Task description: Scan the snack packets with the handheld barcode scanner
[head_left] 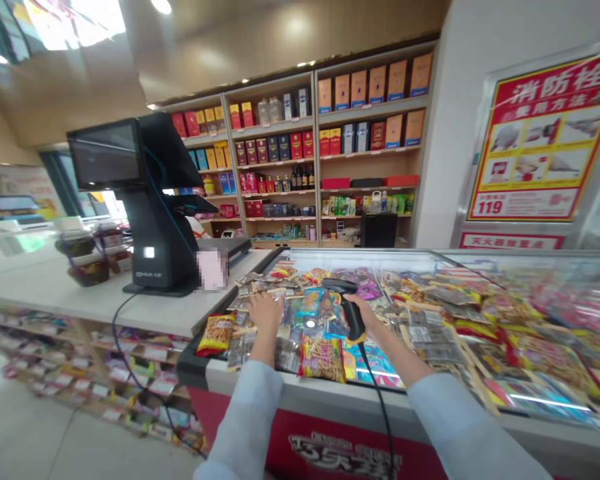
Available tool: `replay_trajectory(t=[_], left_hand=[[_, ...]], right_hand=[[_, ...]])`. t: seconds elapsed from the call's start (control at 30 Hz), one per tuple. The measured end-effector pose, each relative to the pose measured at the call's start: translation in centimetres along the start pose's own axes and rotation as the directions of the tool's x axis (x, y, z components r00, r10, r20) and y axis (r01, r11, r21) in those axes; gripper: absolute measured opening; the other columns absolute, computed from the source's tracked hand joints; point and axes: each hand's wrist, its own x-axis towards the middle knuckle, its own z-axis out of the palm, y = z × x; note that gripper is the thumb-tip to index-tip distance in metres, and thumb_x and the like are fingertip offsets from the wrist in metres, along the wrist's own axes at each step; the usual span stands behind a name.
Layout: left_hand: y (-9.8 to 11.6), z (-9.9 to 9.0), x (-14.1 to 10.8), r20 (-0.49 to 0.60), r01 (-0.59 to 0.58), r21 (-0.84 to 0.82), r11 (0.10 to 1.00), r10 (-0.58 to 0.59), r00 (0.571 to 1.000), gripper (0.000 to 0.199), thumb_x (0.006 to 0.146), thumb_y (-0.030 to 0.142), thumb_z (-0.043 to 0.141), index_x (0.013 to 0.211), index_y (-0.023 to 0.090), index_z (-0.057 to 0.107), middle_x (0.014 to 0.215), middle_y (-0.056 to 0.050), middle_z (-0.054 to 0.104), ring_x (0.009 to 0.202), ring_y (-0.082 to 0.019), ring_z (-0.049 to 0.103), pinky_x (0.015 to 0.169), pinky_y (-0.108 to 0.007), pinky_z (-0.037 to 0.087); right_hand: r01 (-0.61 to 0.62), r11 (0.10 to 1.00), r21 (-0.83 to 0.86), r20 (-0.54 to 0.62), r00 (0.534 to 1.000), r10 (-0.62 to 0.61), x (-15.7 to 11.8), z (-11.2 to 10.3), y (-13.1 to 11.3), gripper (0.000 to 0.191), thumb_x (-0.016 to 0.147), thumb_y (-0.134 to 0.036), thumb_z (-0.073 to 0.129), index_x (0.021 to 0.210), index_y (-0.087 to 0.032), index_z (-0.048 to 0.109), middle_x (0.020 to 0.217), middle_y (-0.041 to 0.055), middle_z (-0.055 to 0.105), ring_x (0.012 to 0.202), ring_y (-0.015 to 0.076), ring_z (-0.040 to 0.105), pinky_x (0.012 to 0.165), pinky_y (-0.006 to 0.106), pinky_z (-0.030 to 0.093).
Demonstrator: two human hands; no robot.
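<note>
My right hand (370,322) is wrapped round the grip of a black handheld barcode scanner (353,312). Its head points left over the snack packets, and its cord (379,393) runs down over the front of the freezer. Further left, my left hand (267,311) rests with fingers apart on clear-and-dark snack packets (243,347); its fingertips are partly lost among them. A red-and-yellow snack bag (217,335) lies left of my left hand. Another red-and-yellow bag (323,359) sits at the front edge between my forearms.
Many more packets (435,333) cover the glass-topped freezer (293,390) to the right. On the white counter (165,319) at left stand a black checkout terminal (163,220) and plastic tubs (89,257). Shelves (316,160) of boxes and bottles line the back wall.
</note>
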Motion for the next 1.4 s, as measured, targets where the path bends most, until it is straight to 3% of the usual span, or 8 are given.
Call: replay_trajectory(t=[0.17,0.27,0.37,0.47,0.57,0.8,0.97,1.4], left_hand=[[0.4,-0.2,-0.5,0.103,-0.031,-0.027,0.999,0.034,0.994,0.059,0.080,0.052,0.052,0.116,0.005,0.056,0.104,-0.022,0.061,0.103,-0.035,0.057,0.089,-0.045,0.040],[0.6,-0.7,-0.3,0.127,-0.052,-0.214,0.975,0.081,0.989,0.061,0.082,0.046,0.055,0.136,0.018,0.043,0.111,-0.016,0.056,0.090,-0.027,0.062,0.078,-0.038,0.044],[0.7,-1.2,0.0,0.081,-0.072,-0.390,0.918,0.112,0.990,0.047,0.086,0.041,0.053,0.132,0.029,0.049,0.108,-0.010,0.052,0.086,-0.023,0.062,0.074,-0.033,0.045],[0.8,-1.2,0.2,-0.021,-0.060,-0.511,0.858,0.058,0.998,0.034,0.090,0.036,0.049,0.120,0.025,0.059,0.104,-0.009,0.051,0.093,-0.022,0.060,0.081,-0.034,0.047],[0.8,-0.7,0.4,-0.094,-0.057,-0.590,0.805,0.001,0.996,0.035,0.092,0.031,0.044,0.121,0.020,0.058,0.114,-0.014,0.049,0.105,-0.025,0.057,0.091,-0.037,0.046],[0.8,0.8,0.6,-0.059,-0.074,-0.635,0.769,0.047,0.997,0.066,0.078,0.022,0.063,0.139,0.018,0.038,0.142,-0.019,0.030,0.136,-0.032,0.034,0.108,-0.044,0.036],[0.7,1.7,0.8,-0.081,-0.134,-0.684,0.717,0.107,0.991,0.067,0.073,0.010,0.062,0.136,0.021,0.041,0.145,-0.016,0.028,0.138,-0.030,0.032,0.109,-0.043,0.037],[0.9,1.6,0.9,-0.058,-0.131,-0.675,0.726,0.124,0.991,0.066,0.072,0.010,0.061,0.134,0.021,0.043,0.143,-0.015,0.029,0.137,-0.030,0.034,0.108,-0.044,0.039]], right_hand=[[-0.009,1.000,-0.009,0.012,1.000,0.009,-0.5,0.1,0.3,0.026,0.077,-0.038,0.055,0.069,-0.016,0.063,0.045,0.0041,0.060,0.032,0.0131,0.049,0.031,0.023,0.038],[-0.013,1.000,-0.004,0.025,1.000,0.013,-0.8,0.2,0.0,0.028,0.077,-0.039,0.054,0.069,-0.016,0.065,0.044,0.0037,0.059,0.032,0.0133,0.049,0.032,0.023,0.038],[-0.005,1.000,0.012,0.037,0.999,0.005,-0.9,0.3,-0.1,0.030,0.077,-0.041,0.054,0.064,-0.016,0.064,0.044,0.0039,0.059,0.032,0.0128,0.049,0.031,0.022,0.037],[-0.001,1.000,0.012,0.067,0.998,0.001,-0.9,0.3,-0.1,0.033,0.077,-0.042,0.054,0.058,-0.016,0.061,0.043,0.0047,0.059,0.032,0.0125,0.049,0.032,0.022,0.038],[-0.011,1.000,-0.003,0.107,0.994,0.011,-0.9,0.1,0.1,0.032,0.077,-0.041,0.054,0.058,-0.016,0.060,0.044,0.0055,0.059,0.033,0.0126,0.050,0.032,0.021,0.039],[-0.050,0.993,-0.107,0.092,0.994,0.060,-0.8,0.2,0.2,0.029,0.079,-0.038,0.050,0.065,-0.016,0.061,0.042,0.0036,0.057,0.031,0.0120,0.048,0.032,0.021,0.038],[-0.024,0.985,-0.168,0.110,0.993,0.042,-1.0,0.4,0.1,0.024,0.077,-0.035,0.049,0.064,-0.017,0.058,0.041,0.0019,0.056,0.032,0.0120,0.047,0.032,0.021,0.037],[0.029,0.980,-0.199,0.173,0.985,0.006,-0.7,-0.1,0.6,0.024,0.072,-0.040,0.051,0.067,-0.017,0.058,0.042,0.0004,0.056,0.033,0.0120,0.046,0.034,0.023,0.035]])
